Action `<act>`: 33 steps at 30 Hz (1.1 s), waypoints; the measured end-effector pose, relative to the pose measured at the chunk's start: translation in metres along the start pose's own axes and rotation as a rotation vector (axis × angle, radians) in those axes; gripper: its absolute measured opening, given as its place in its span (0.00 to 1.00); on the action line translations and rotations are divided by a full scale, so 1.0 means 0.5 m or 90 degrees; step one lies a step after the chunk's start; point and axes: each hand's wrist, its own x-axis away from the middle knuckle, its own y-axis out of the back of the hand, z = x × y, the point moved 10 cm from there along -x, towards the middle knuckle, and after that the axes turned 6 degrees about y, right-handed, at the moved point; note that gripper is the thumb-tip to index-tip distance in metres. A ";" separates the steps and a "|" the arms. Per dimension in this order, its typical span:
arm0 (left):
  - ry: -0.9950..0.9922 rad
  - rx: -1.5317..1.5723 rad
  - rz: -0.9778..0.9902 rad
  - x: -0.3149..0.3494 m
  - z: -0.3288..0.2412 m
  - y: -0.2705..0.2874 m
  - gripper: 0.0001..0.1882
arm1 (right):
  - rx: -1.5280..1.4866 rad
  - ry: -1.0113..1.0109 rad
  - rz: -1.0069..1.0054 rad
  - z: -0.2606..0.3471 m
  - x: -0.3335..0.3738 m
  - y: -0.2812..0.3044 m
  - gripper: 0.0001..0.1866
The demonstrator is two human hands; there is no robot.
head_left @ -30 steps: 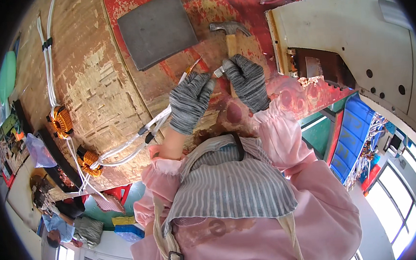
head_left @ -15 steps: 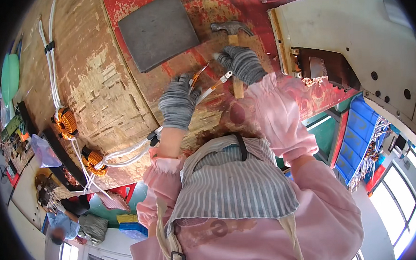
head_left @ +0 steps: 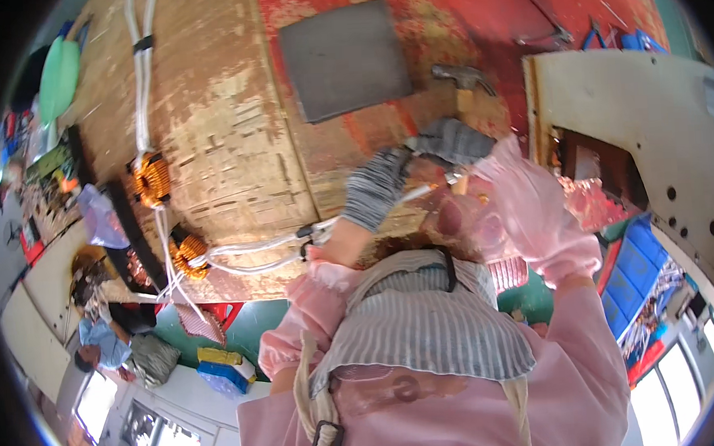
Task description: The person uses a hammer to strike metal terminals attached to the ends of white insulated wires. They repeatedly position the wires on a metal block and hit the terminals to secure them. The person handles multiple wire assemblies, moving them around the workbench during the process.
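My left hand (head_left: 374, 188), in a grey striped knit glove, is closed around the end of a white-sleeved wire lead. From under it a white-sleeved cable (head_left: 417, 193) runs right, ending in a metal lug (head_left: 451, 177). My right hand (head_left: 454, 143), gloved alike and slightly blurred, has its fingers closed against the left fingertips; what they hold is hidden. Just beyond it lies a claw hammer (head_left: 462, 78), its handle partly covered by the right hand. The white leads trail left to two copper-wound ring coils, a nearer one (head_left: 189, 256) and a farther one (head_left: 153, 179).
A dark grey square pad (head_left: 344, 60) lies on the worn wooden bench (head_left: 216, 150). To the right stands a large pale machine housing (head_left: 608, 89). Pliers (head_left: 593, 34) are at the far right, a blue bin (head_left: 635, 269) below the housing. Another person (head_left: 105, 345) sits at far left.
My right hand has moved left from beside the hammer to meet my left hand's fingertips. The view has shifted, so the bench appears farther right and lower.
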 end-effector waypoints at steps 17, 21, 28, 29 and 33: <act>-0.010 -0.056 -0.151 -0.096 0.080 0.254 0.20 | 0.074 -0.135 -0.438 0.059 0.111 0.206 0.14; 0.304 -0.307 -0.432 -0.046 0.486 0.507 0.41 | -0.015 -0.209 -0.521 0.075 0.176 0.232 0.12; 0.642 -0.162 -0.131 -0.014 0.876 0.539 0.31 | 0.034 -0.195 -0.473 0.109 0.161 0.166 0.09; 0.673 -0.090 -0.088 -0.032 0.880 0.524 0.29 | 0.065 -0.198 -0.461 0.115 0.156 0.164 0.09; 0.558 0.182 -0.091 -0.074 0.873 0.483 0.21 | 0.092 -0.150 -0.443 0.144 0.115 0.161 0.08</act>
